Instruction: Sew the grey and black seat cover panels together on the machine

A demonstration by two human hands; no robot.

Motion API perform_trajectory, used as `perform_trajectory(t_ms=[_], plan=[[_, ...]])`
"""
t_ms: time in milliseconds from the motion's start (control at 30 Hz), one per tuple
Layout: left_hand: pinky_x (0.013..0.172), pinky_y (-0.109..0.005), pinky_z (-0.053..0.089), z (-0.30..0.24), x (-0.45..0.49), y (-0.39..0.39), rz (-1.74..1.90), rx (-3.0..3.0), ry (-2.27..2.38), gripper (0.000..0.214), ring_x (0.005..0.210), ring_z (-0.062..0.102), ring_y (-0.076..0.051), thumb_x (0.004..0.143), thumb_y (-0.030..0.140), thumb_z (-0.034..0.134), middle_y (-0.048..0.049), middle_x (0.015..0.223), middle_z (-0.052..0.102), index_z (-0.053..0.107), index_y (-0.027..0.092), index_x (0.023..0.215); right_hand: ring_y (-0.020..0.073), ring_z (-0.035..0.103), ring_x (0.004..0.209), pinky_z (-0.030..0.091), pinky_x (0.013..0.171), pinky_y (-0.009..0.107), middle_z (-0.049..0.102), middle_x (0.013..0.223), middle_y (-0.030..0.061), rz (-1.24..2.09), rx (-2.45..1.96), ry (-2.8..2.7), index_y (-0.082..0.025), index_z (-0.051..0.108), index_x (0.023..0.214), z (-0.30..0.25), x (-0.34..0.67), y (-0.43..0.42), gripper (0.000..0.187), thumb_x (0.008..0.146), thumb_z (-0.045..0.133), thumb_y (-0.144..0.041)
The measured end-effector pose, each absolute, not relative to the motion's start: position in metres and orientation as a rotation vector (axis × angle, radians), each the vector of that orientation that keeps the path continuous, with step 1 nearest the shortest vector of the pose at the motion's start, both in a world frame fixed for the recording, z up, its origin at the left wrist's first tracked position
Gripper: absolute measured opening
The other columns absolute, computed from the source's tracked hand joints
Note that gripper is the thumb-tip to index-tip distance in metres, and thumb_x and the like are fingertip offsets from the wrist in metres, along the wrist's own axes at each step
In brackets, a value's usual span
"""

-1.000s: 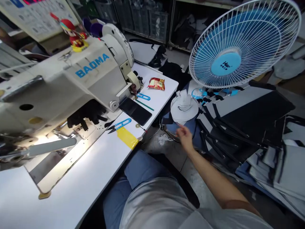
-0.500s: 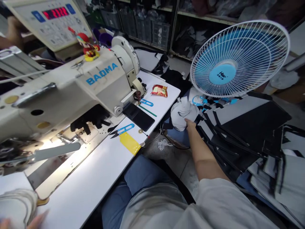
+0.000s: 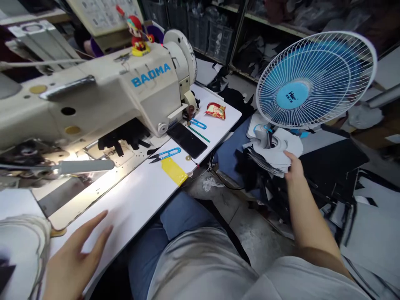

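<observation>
My right hand is closed on a stack of white cut fabric pieces, lifted just below the blue-and-white fan, to the right of the table. My left hand lies flat with fingers stretched out on the white sewing table, near its front edge, beside a pile of white pieces at the lower left. The cream BAOMA sewing machine stands behind it, lamp lit over the needle plate.
Blue thread snips, a yellow tag, a black phone, more blue snips and a snack packet lie on the table's right end. Black and grey fabric panels are heaped at the right. Shelves stand behind.
My right hand reached to the white pieces, gripped them and lifted them up and to the right. My left hand came into view onto the table's front. The camera turned left.
</observation>
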State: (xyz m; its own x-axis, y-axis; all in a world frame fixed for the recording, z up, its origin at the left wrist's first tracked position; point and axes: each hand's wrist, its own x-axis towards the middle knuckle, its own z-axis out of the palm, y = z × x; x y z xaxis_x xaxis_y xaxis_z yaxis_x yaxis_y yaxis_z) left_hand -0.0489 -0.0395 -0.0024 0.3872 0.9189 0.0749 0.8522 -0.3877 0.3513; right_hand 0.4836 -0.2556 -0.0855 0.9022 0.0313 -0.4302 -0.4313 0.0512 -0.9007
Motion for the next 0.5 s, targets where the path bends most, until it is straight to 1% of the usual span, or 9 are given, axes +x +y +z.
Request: perform_trajectory(t_ms=[33,100,167,233,267,333,400,433,500], plan=[[0.052,-0.026,0.048,-0.005,-0.039,-0.041,0.377,2.349,1.544,0.034,0.045,0.056,-0.011,0.08,0.046,0.052,0.0009,0.105,0.067,0.062,0.029,0.108,0.012,0.063,0.062,0.057,0.063,0.025,0.062,0.063,-0.0027,0.353,-1.514,0.325,-0.016,0.058,0.079,-0.078,0.484,-0.259,0.011,0.073,0.05,-0.011],[0.05,-0.023,0.048,-0.007,-0.017,-0.046,0.401,2.25,1.404,0.036,0.066,0.065,-0.016,0.079,0.047,0.052,-0.0001,0.11,0.066,0.064,0.028,0.107,0.0121,0.062,0.062,0.056,0.064,0.025,0.062,0.061,-0.0028,0.357,-1.59,0.305,-0.016,0.058,0.077,-0.065,0.481,-0.263,0.011,0.07,0.054,-0.009],[0.053,-0.022,0.05,-0.01,0.003,-0.053,0.433,2.161,1.178,0.037,0.087,0.065,-0.021,0.076,0.047,0.056,-0.001,0.109,0.066,0.066,0.027,0.105,0.0137,0.062,0.063,0.055,0.064,0.025,0.063,0.062,-0.0014,0.393,-1.69,0.27,-0.014,0.061,0.075,-0.05,0.475,-0.265,0.016,0.062,0.063,-0.005],[0.066,-0.025,0.053,-0.012,0.021,-0.064,0.413,2.039,0.97,0.035,0.093,0.064,-0.023,0.072,0.046,0.062,-0.0026,0.105,0.068,0.069,0.026,0.101,0.0171,0.063,0.064,0.054,0.063,0.028,0.066,0.066,0.0025,0.465,-1.779,0.221,-0.012,0.065,0.077,-0.032,0.465,-0.267,0.028,0.052,0.07,0.0],[0.074,-0.028,0.053,-0.012,0.03,-0.072,0.384,1.96,0.877,0.033,0.094,0.064,-0.024,0.072,0.043,0.064,-0.0035,0.103,0.069,0.07,0.026,0.1,0.0188,0.063,0.066,0.054,0.063,0.029,0.068,0.069,0.0047,0.517,-1.831,0.179,-0.012,0.066,0.078,-0.022,0.459,-0.267,0.032,0.049,0.073,0.0],[0.084,-0.033,0.051,-0.008,0.051,-0.091,0.298,1.78,0.704,0.028,0.093,0.064,-0.025,0.073,0.036,0.065,-0.0052,0.101,0.069,0.07,0.026,0.099,0.0212,0.064,0.069,0.053,0.063,0.03,0.07,0.076,0.0076,0.644,-1.94,0.051,-0.012,0.068,0.082,-0.002,0.446,-0.266,0.034,0.05,0.074,-0.005],[0.09,-0.036,0.048,-0.001,0.076,-0.114,0.227,1.593,0.502,0.026,0.096,0.062,-0.026,0.074,0.027,0.064,-0.0074,0.103,0.068,0.07,0.025,0.1,0.0224,0.065,0.074,0.052,0.066,0.03,0.071,0.081,0.0079,0.806,-2.037,-0.114,-0.013,0.069,0.086,0.016,0.43,-0.261,0.033,0.053,0.074,-0.012],[0.095,-0.038,0.044,0.002,0.09,-0.126,0.21,1.497,0.391,0.027,0.102,0.06,-0.026,0.075,0.022,0.063,-0.0084,0.107,0.066,0.07,0.024,0.101,0.0231,0.065,0.074,0.052,0.066,0.031,0.071,0.081,0.0078,0.887,-2.077,-0.197,-0.013,0.069,0.086,0.022,0.42,-0.257,0.033,0.054,0.074,-0.015],[0.107,-0.039,0.032,0.002,0.117,-0.147,0.217,1.309,0.23,0.031,0.116,0.051,-0.027,0.073,0.016,0.064,-0.0097,0.118,0.061,0.069,0.021,0.103,0.0253,0.064,0.074,0.052,0.066,0.033,0.071,0.079,0.0082,0.996,-2.162,-0.375,-0.012,0.069,0.083,0.032,0.395,-0.249,0.029,0.056,0.073,-0.021]])
